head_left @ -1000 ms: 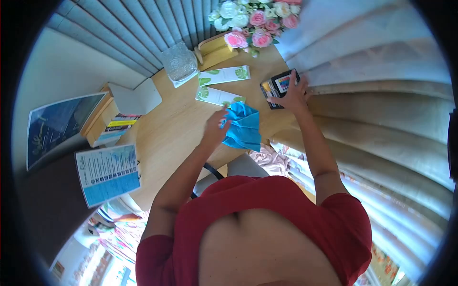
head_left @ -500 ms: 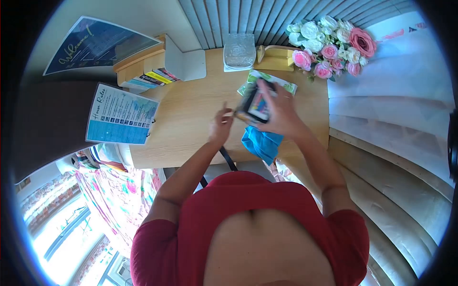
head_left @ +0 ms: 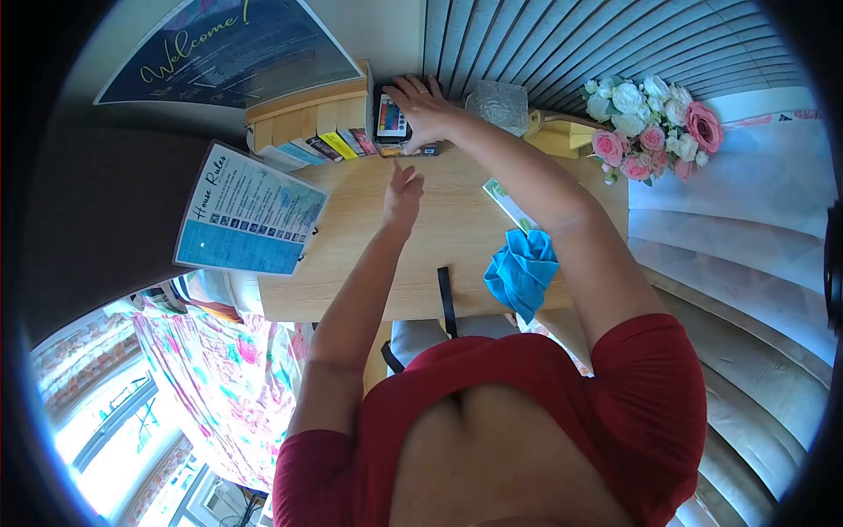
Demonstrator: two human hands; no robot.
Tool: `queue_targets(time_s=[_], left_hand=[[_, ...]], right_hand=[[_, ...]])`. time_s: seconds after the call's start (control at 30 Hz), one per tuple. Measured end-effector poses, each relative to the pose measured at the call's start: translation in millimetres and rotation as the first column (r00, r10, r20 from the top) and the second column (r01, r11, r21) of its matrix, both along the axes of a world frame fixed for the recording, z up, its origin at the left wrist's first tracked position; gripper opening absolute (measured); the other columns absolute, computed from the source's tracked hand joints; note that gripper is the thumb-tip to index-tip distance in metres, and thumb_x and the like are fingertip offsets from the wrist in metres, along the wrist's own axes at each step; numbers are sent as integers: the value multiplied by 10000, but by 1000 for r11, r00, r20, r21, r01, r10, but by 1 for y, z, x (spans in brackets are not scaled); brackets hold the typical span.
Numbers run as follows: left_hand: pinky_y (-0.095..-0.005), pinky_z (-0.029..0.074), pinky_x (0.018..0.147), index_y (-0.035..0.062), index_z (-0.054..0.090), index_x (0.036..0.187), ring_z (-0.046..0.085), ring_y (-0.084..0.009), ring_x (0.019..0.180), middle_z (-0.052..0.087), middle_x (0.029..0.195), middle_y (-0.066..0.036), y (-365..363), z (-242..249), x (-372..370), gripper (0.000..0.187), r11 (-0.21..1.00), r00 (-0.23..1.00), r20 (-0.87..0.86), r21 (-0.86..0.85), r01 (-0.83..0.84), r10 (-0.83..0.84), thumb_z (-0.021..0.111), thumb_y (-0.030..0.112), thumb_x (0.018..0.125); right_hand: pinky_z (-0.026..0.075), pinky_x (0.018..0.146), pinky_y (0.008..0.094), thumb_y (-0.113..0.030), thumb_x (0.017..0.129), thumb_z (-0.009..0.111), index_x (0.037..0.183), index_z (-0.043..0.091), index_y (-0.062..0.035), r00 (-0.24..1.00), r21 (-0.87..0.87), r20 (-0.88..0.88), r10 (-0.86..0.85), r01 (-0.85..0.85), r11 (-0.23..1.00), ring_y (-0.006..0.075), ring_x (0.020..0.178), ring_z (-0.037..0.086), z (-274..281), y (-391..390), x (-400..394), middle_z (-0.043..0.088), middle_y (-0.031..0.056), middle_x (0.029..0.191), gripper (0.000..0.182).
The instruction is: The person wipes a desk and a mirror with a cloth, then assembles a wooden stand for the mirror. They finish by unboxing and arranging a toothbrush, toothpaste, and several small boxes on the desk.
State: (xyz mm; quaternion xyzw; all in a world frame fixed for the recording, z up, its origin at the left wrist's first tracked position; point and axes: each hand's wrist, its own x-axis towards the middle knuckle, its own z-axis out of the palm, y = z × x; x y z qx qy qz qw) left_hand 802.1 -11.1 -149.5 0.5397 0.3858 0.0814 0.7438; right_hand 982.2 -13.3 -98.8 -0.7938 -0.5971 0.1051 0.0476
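Right grip [head_left: 428, 116] on dark case [head_left: 392, 118], pale desk [head_left: 448, 215], grey slats [head_left: 606, 53] behind.

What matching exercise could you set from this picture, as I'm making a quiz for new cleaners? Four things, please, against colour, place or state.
1. blue cloth
2. black product box
3. House Rules sign
4. rose bouquet

A. pink and white
B. under the right hand, beside the books
C. crumpled on the desk
D. white above, blue below

Pairs: 1-C; 2-B; 3-D; 4-A
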Motion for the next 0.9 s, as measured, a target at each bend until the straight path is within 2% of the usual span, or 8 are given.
queue_targets(time_s=[0.07, 0.23, 0.33, 0.47, 0.53, 0.67, 0.77, 0.9], left_hand=[[-387, 439, 899, 19, 224, 1388, 458, -222, 1147, 441, 1301, -125, 7, 0, 18, 582, 939, 996, 50, -339, -56, 78, 511, 149, 899], [-414, 438, 899, 23, 265, 1341, 449, -262, 1164, 434, 1288, -112, 17, 6, 36, 534, 947, 992, 51, -308, -96, 117, 516, 177, 895], [-407, 451, 893, 26, 218, 1381, 465, -271, 1152, 416, 1313, -120, 20, 12, 33, 590, 954, 997, 22, -292, -66, 76, 516, 181, 895], [-382, 464, 893, 35, 128, 1439, 486, -274, 1133, 400, 1352, -137, 3, 24, 22, 672, 943, 987, -29, -303, 140, -155, 507, 178, 902], [-377, 450, 914, 41, 118, 1444, 481, -269, 1144, 417, 1340, -144, -12, 16, 26, 691, 933, 980, -22, -309, 183, -199, 516, 189, 898], [-350, 432, 882, 61, 154, 1447, 499, -221, 1080, 457, 1316, -135, -41, -1, 59, 716, 952, 955, 13, -76, 295, -295, 555, 203, 871], [-324, 415, 789, 113, 211, 1442, 493, -170, 947, 510, 1232, -89, -42, -35, 95, 688, 911, 919, -92, 128, 392, -383, 559, 173, 851], [-304, 388, 718, 155, 267, 1423, 450, -139, 850, 537, 1078, -54, -37, -69, 93, 652, 923, 935, -79, 153, 354, -345, 553, 151, 837]], right_hand=[[174, 1075, 572, -421, 460, 840, 1378, 267, -30, 999, 141, -46, 15, -8, 990, 370, 1344, 201, -7, -2, 0, 262, 221, 1410, 1151], [197, 1076, 542, -426, 479, 835, 1296, 416, -32, 987, 273, -155, -37, 78, 959, 392, 1296, 273, -9, -11, 3, 326, 222, 1356, 999], [318, 998, 471, -351, 509, 845, 1252, 454, -64, 976, 489, -215, -19, 124, 863, 385, 1138, 398, 1, -24, 4, 421, 189, 1239, 888], [329, 985, 457, -347, 555, 822, 1267, 447, -61, 926, 410, -212, -313, 375, 831, 399, 1122, 412, 27, -85, 32, 452, 199, 1202, 854], [343, 964, 469, -379, 607, 787, 1286, 432, -63, 723, 287, -97, -684, 678, 677, 395, 1120, 424, 9, -109, 46, 460, 234, 1184, 829], [396, 918, 477, -454, 612, 761, 1308, 397, -60, 718, 180, 40, -694, 678, 712, 441, 1121, 417, -5, -102, 45, 381, 298, 1253, 879], [387, 931, 520, -443, 599, 763, 1308, 371, -71, 699, 132, -74, -711, 713, 688, 468, 1156, 375, 3, -96, 41, 334, 291, 1275, 891], [388, 919, 580, -419, 603, 763, 1316, 351, -114, 678, 95, -80, -731, 735, 672, 486, 1192, 344, 6, -103, 12, 304, 249, 1336, 879]])
